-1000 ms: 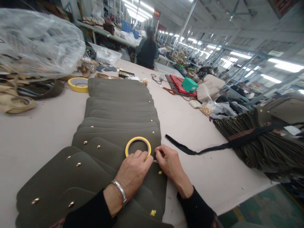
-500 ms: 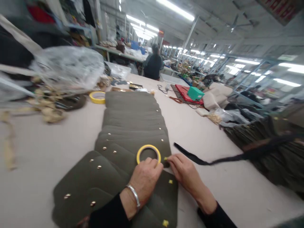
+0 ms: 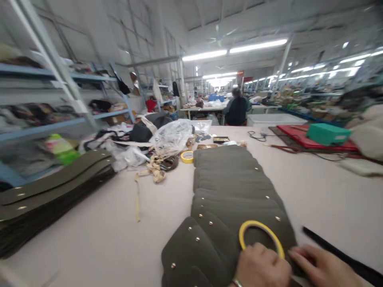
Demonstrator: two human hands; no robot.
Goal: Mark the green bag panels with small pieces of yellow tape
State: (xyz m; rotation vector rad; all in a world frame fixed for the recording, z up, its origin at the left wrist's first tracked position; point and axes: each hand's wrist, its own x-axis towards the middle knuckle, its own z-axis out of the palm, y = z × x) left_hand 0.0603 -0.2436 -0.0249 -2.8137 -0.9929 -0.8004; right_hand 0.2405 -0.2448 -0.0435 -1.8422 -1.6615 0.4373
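Overlapping dark olive padded panels (image 3: pixel 227 175) with shiny metal studs run away from me along the table. My left hand (image 3: pixel 261 266) is closed on a roll of yellow tape (image 3: pixel 243 231), which it holds upright over the near panels. Close to it, my right hand (image 3: pixel 324 263) has thumb and fingers pinched together at the right edge of a panel. What lies between those fingertips is too blurred to make out. Both hands are cut off by the lower edge of the picture.
A second yellow tape roll (image 3: pixel 187 157) lies by tangled tan strips (image 3: pixel 158 175) and clear plastic (image 3: pixel 173 135). More olive pieces (image 3: pixel 60 187) are stacked at the left. A black strap (image 3: pixel 338 251) and a green box (image 3: pixel 327 134) are at the right. Someone (image 3: pixel 237 107) sits farther back.
The view has swung left, so the panels and both hands appear farther right and lower. The left hand keeps the tape roll; the right hand stays pinched at the panel edge.
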